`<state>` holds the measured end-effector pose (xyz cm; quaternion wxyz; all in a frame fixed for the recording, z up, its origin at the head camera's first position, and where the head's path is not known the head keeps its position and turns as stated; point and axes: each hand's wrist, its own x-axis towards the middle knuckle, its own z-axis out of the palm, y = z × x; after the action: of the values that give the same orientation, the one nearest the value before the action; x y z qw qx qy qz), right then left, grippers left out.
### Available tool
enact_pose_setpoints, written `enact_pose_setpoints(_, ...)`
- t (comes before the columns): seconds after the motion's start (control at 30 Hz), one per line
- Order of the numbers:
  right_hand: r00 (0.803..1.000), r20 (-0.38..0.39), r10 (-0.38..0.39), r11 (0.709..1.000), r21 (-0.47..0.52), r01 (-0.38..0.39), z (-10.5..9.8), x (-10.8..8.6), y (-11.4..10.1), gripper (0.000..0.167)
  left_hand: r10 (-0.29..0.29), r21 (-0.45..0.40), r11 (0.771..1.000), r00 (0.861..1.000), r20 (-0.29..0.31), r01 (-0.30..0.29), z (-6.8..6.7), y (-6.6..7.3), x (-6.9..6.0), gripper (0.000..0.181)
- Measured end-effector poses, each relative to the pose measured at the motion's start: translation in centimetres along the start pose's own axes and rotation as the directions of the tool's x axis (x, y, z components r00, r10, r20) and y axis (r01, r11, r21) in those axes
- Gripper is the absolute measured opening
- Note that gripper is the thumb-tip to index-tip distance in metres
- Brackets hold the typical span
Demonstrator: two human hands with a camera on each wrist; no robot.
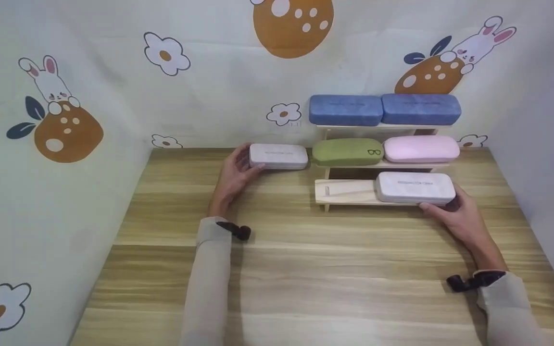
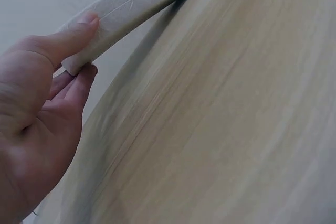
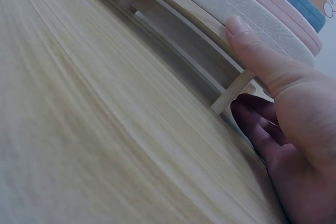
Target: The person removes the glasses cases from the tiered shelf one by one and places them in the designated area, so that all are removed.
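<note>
The left hand [image 1: 236, 175] is pointing toward one o'clock, thumb and fingers gripping a white case [image 1: 279, 154] at the rack's [image 1: 346, 193] nine o'clock. The right hand [image 1: 468, 221] is slanting toward eleven, gripping a second white case [image 1: 415, 186] at the rack's five o'clock.

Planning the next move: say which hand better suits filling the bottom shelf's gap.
Left hand, likely: it holds a white case left of the bottom shelf, whose left end is bare; the right hand touches that shelf's case.
</note>
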<state>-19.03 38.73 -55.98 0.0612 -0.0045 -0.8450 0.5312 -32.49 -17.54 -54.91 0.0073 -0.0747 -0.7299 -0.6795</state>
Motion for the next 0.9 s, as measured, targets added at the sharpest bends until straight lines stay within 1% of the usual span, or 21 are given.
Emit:
enact_pose_setpoints(0.1,1.0,0.004,0.004,1.0,0.01,-0.004,0.0,0.1,0.0,0.082,-0.003,0.088,0.996,0.999,0.033,0.001,-0.2,-0.2,0.1,0.081)
enact_pose_setpoints(0.17,1.0,0.001,-0.002,1.0,0.016,0.002,0.0,0.1,0.0,0.082,-0.008,0.156,0.988,0.999,0.05,0.001,-0.2,-0.4,0.2,0.08)
enact_pose_setpoints(0.27,1.0,-0.005,-0.012,1.0,0.025,0.012,0.0,0.1,0.1,0.082,-0.017,0.241,0.97,0.998,0.065,0.001,-0.2,-0.8,0.4,0.078)
enact_pose_setpoints(0.47,1.0,-0.005,-0.023,0.999,0.023,0.023,0.1,0.2,0.1,0.082,-0.034,0.379,0.925,0.998,0.057,0.01,0.3,-0.7,0.7,0.075)
enact_pose_setpoints(0.63,1.0,-0.005,-0.014,1.0,-0.003,0.014,0.0,0.2,0.1,0.083,-0.047,0.441,0.897,0.998,0.046,0.022,0.7,-0.5,0.7,0.074)
enact_pose_setpoints(0.83,0.999,-0.003,-0.043,0.997,0.058,0.043,0.1,0.2,0.3,0.083,-0.032,0.495,0.869,0.998,0.044,0.006,1.0,-0.4,0.6,0.072)
enact_pose_setpoints(0.9,0.999,-0.004,-0.042,0.996,0.075,0.043,0.2,0.2,0.3,0.083,-0.027,0.511,0.859,0.999,0.042,0.001,1.1,-0.4,0.6,0.071)
